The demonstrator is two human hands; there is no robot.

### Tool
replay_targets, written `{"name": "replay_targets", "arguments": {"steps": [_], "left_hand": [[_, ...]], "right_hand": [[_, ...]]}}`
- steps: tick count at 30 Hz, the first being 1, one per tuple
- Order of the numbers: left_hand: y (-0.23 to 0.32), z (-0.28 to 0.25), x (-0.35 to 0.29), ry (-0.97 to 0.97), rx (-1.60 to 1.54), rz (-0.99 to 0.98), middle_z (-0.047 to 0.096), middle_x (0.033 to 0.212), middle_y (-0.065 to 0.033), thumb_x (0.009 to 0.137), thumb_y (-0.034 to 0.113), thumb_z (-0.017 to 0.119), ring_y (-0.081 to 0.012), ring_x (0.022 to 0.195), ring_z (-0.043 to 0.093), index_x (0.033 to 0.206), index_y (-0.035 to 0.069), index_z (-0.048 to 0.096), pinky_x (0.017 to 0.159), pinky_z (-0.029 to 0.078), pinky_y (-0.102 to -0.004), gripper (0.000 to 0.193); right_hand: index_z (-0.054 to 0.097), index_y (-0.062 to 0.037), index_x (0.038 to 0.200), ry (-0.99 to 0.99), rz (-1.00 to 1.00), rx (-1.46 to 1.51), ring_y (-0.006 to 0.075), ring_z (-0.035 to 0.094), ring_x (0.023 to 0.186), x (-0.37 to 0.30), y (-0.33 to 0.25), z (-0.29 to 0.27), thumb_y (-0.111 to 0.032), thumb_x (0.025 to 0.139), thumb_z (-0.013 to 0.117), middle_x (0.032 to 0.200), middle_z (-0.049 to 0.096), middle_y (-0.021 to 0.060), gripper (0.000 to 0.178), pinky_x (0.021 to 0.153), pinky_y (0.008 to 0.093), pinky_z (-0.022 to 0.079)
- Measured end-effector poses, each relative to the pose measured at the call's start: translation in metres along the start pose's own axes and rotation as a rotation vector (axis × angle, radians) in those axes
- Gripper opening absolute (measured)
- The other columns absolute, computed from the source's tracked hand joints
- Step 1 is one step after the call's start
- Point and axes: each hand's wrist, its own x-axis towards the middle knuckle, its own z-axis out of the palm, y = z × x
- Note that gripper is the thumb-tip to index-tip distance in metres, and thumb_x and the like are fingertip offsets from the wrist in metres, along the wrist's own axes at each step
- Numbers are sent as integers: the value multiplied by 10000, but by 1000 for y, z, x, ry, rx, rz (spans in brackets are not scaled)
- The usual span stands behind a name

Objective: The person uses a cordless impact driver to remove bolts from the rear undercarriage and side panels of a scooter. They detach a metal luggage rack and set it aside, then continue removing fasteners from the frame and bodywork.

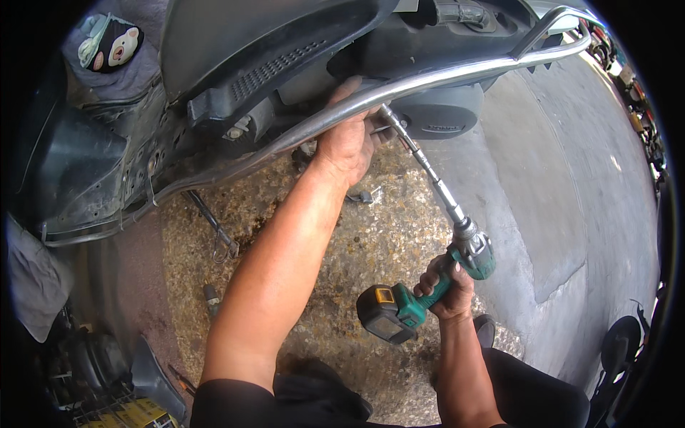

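Note:
My right hand [451, 287] is wrapped round the handle of a green cordless impact wrench [472, 251] with a black battery at its base. A long silver extension bar [437, 182] runs from its nose up and left, its tip reaching the underside of a scooter by a silver tubular rail [399, 89]. Beside that tip my left hand [348, 148] reaches up behind the rail, fingers curled. One finger shows above the rail; the rest are partly hidden, and what they grip cannot be made out. A dark, rounded scooter cover [442, 113] sits just right of the tip.
The scooter's dark body panel [271, 43] fills the top. Below lies a speckled stone floor [342, 250], with grey concrete [535, 178] to the right. A dark metal bar [212, 222] slants down under the rail. Loose parts lie at lower left, near a yellow box [139, 414].

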Motion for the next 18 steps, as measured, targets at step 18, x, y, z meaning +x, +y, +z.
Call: {"name": "replay_targets", "arguments": {"steps": [18], "left_hand": [[17,-35,-25,444,1474,914,549,1226,-222,869,172,624,-310,1148,547,1287,-50,461,1000,420,-393,501]], "right_hand": [[553,-28,1047,-13,-61,-16,258,580,619,8,0,21,-300,818,706,722,548,95,387,615,423,506]]}}
